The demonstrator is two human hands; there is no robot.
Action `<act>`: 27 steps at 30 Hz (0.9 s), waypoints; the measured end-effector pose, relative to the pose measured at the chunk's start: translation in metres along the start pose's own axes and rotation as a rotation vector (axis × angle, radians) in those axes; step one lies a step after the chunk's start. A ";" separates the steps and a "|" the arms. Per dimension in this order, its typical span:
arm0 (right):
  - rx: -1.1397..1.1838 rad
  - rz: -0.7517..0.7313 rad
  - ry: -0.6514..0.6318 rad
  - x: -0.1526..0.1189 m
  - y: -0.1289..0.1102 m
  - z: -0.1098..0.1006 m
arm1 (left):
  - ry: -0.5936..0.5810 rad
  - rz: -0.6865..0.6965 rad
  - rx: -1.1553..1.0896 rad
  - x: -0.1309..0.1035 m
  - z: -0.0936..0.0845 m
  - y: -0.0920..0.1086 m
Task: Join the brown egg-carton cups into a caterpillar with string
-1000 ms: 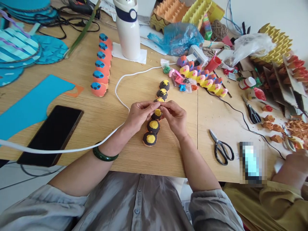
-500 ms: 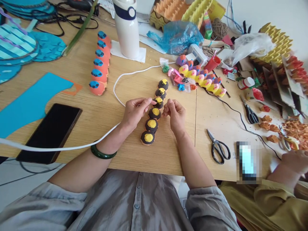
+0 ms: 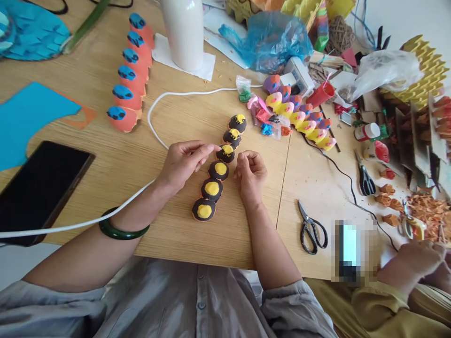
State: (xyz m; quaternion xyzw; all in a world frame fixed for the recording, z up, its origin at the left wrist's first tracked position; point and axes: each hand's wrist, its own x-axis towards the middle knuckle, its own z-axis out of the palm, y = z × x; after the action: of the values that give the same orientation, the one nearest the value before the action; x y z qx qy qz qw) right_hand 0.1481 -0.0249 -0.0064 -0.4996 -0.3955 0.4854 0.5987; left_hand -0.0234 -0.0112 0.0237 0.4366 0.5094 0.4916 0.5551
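On the wooden table [image 3: 225, 239], the row of six black cups [image 3: 218, 170] with yellow tops lies at the middle of the frame, its long axis slanting from upper right to lower left between both hands. The left hand [image 3: 185, 162] is nearer, thumb and forefinger pressed together with their tips at the left edge of the third cup [image 3: 225, 153] from the top, while the right hand [image 3: 251, 176], fingers curled against the thumb, stands just right of the row, apart; whether either pinches something small, I cannot tell.
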 end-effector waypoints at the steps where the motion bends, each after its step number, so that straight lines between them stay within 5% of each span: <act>1: 0.016 0.000 0.005 0.000 0.000 0.000 | 0.004 0.007 -0.004 0.000 -0.001 -0.001; 10: 0.019 0.011 -0.016 0.005 0.000 0.000 | 0.042 0.026 -0.030 0.003 -0.006 0.004; 18: 0.072 0.004 -0.015 0.015 0.001 0.003 | -0.078 0.057 0.005 0.006 -0.006 -0.005; 27: 0.115 -0.058 0.030 0.013 0.005 -0.001 | -0.181 0.277 0.289 -0.007 0.003 -0.018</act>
State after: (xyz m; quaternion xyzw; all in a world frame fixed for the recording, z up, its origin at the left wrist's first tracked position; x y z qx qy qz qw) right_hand 0.1507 -0.0118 -0.0120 -0.4598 -0.3722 0.4823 0.6461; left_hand -0.0184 -0.0207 0.0077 0.6199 0.4578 0.4438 0.4574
